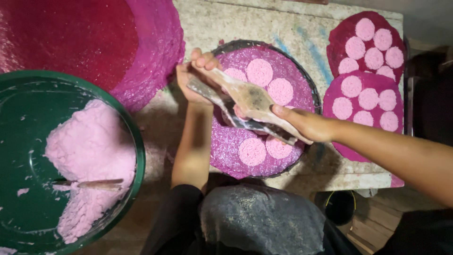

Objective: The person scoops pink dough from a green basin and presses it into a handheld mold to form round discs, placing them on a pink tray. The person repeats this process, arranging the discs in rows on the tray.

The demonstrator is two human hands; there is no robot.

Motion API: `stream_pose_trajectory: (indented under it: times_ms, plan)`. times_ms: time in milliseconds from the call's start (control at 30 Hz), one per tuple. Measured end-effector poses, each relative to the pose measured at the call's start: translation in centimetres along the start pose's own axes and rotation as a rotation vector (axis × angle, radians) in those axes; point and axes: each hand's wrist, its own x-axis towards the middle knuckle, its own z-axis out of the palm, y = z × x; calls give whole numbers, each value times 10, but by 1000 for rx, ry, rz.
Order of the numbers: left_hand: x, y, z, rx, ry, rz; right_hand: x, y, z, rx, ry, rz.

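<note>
My left hand [193, 78] grips the far end of a worn hinged wooden press [250, 101], and my right hand [306, 123] holds its near end. The press is held closed over a round dark tray [309, 85] lined with a purple mesh mat [231, 148]. Several flat pink dough discs [259, 72] lie on that mat, on both sides of the press. A bit of pink dough shows between the press's two boards.
A large green basin [134, 141] at the left holds a mound of pink dough [92, 151] with a wooden stick [96, 184] in it. Two purple mats [365, 82] covered in pink discs lie at the right. A stack of red and purple mats [118, 42] fills the top left.
</note>
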Motion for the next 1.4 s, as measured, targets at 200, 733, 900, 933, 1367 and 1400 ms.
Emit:
stream_pose_trajectory:
  times_ms: [200,733,900,933,1367,1400]
  plan:
    - [16,-27,-11,-48,4,-27,-16,0,-9,-191,221,129]
    - [22,2,13,73,-18,-97,12,12,13,-106,192,-102]
    - [18,-31,7,39,47,-31,-4,18,-5,-41,214,8]
    - [22,-34,8,32,32,-26,-4,18,-6,-50,243,24]
    - [34,-21,24,93,1,-71,11,27,2,-124,333,-151]
    - [36,-19,25,133,-8,-90,15,28,4,-193,379,-124]
